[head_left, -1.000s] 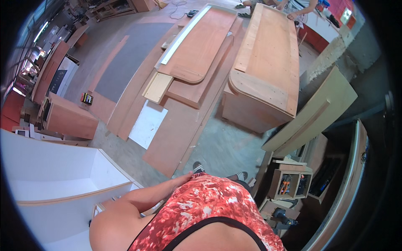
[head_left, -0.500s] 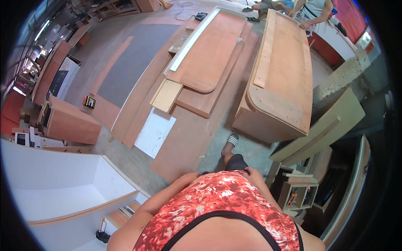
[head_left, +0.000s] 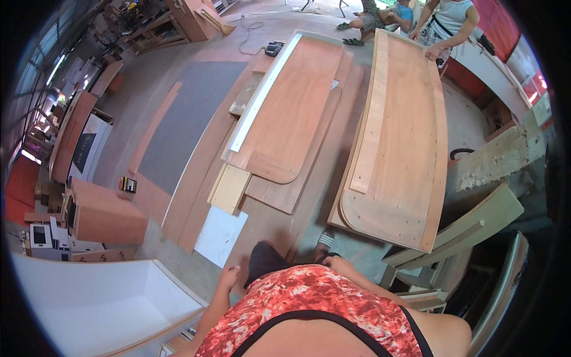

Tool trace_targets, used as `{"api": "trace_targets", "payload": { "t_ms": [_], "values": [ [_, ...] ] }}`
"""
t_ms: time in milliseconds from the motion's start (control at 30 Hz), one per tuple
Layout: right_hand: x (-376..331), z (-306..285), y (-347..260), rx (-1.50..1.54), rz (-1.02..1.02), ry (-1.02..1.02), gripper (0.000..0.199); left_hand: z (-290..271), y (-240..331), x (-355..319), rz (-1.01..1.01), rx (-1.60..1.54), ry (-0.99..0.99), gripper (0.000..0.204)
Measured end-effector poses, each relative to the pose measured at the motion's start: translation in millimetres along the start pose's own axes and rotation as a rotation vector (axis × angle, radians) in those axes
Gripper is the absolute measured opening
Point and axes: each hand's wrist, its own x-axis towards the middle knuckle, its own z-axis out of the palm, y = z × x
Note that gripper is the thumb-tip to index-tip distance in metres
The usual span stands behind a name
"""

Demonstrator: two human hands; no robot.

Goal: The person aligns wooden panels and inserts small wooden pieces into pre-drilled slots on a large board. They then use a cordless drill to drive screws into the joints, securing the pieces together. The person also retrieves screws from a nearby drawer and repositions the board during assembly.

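My left hand point(head_left: 228, 277) hangs at my left side, its fingers curled in loosely with nothing visible in them. My right hand point(head_left: 336, 263) is low in front of my waist, beside my dark shorts point(head_left: 269, 262); its fingers are partly hidden. Neither hand touches the woodwork. Ahead on the right lies a long wooden panel unit point(head_left: 404, 137) with a rounded near corner. To its left, a reddish-brown panel point(head_left: 285, 113) with a white strip point(head_left: 267, 89) along one edge rests on stacked boards. A small pale wooden box point(head_left: 229, 187) sits at its near end.
A white cabinet point(head_left: 113, 297) stands at the near left, with a brown box-shaped unit point(head_left: 110, 211) beyond. Curved boards point(head_left: 464, 223) lean at the right. A co-worker point(head_left: 449, 27) stands at the far end of the long unit, and another person sits nearby. A cable point(head_left: 253, 25) crosses the floor.
I have stepped forward, with the other leg now in front. The long unit and stacked panels appear nearer. My left hand has swung out from my waist; my right hand has moved in front of it.
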Motion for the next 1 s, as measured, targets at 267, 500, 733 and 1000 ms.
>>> {"api": "trace_targets", "payload": {
  "t_ms": [267,500,733,1000],
  "values": [
    [54.1,-32.8,-44.9,-0.210,0.106,-0.042,0.052,-20.5,49.5,45.0,-0.347,-0.242,-0.212,0.075],
    [134.5,-4.1,-43.4,0.322,0.245,0.033,0.054,-83.2,150.5,212.8,-0.350,-0.473,-0.279,0.099],
    [288.6,39.3,-20.1,1.156,0.731,0.119,0.045,-120.1,218.5,462.8,-0.144,-0.397,-0.214,0.109],
    [501.9,-3.5,-66.7,1.751,0.779,0.591,0.081,-131.7,324.8,634.6,0.207,-0.191,-0.183,0.105]
  ]
}}
